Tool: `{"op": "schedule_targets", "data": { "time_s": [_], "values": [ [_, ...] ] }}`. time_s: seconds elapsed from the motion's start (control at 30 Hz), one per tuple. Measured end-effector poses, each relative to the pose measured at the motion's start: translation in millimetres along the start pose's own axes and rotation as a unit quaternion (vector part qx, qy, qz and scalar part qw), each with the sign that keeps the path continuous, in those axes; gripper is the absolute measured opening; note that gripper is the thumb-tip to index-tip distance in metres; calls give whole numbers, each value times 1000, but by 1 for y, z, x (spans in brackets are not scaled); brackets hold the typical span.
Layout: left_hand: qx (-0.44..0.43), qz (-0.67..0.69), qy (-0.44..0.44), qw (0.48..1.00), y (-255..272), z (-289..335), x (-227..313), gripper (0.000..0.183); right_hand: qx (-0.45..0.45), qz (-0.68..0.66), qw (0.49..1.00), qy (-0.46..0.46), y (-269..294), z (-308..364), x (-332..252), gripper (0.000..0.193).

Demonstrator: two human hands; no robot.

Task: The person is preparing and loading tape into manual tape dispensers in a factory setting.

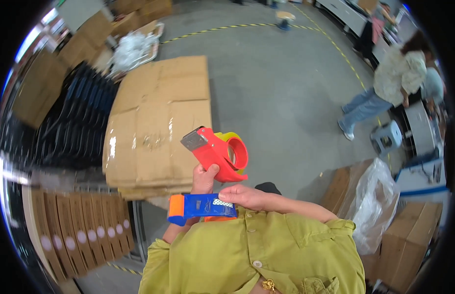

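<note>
A red tape dispenser (215,156) with a metal cutter and a roll of yellowish tape (236,139) is gripped in my left hand (205,177), its cutter end pointing up and to the left. My right hand (243,196) is closed on a blue and orange hand-sized tool (203,206), thumb on its white dotted patch. The tool lies across my left forearm, close to my chest; its exact kind cannot be made out. Just beyond the red dispenser lies a stack of flat brown cardboard (156,122) with shiny tape strips across it.
Black stacked chairs or frames (75,117) stand at the left, above a row of upright brown cartons (88,230). Clear plastic wrap (372,201) and a carton (411,240) sit at right. A person (399,73) stands near a grey-blue stool (386,137) at the benches.
</note>
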State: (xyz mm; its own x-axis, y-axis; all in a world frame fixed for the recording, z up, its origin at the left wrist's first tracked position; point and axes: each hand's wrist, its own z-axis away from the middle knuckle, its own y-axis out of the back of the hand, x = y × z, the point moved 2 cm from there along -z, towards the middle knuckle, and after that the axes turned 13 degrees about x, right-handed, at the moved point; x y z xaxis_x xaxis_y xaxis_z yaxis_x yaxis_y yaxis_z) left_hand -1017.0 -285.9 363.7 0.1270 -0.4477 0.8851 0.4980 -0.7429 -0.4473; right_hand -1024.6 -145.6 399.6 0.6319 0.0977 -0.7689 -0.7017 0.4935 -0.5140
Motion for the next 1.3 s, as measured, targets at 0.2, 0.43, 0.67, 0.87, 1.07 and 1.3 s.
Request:
{"op": "schedule_targets", "data": {
  "time_s": [0.2, 0.43, 0.67, 0.87, 1.07, 1.3],
  "values": [
    [-70, -30, 50, 996, -92, -130, -36, 31, 212, 262, 925, 178, 148, 10, -91, 34],
    [-136, -161, 79, 974, -250, -294, -57, 30, 494, 255, 776, 296, 311, 28, -260, 19],
    [-220, -86, 126, 963, -362, -455, -103, 36, 445, 287, 779, 336, 464, -41, -380, 19],
    [-294, -165, 134, 932, -502, -630, -138, 37, 471, 421, 679, 374, 603, -107, -494, 40],
    [-360, -205, 120, 902, -651, -768, -183, 29, 587, 358, 656, 310, 745, -130, -592, 40],
    [-401, -174, 175, 882, -844, -922, -261, 28, 600, 175, 699, 347, 953, -125, -712, 34]
  ]
}}
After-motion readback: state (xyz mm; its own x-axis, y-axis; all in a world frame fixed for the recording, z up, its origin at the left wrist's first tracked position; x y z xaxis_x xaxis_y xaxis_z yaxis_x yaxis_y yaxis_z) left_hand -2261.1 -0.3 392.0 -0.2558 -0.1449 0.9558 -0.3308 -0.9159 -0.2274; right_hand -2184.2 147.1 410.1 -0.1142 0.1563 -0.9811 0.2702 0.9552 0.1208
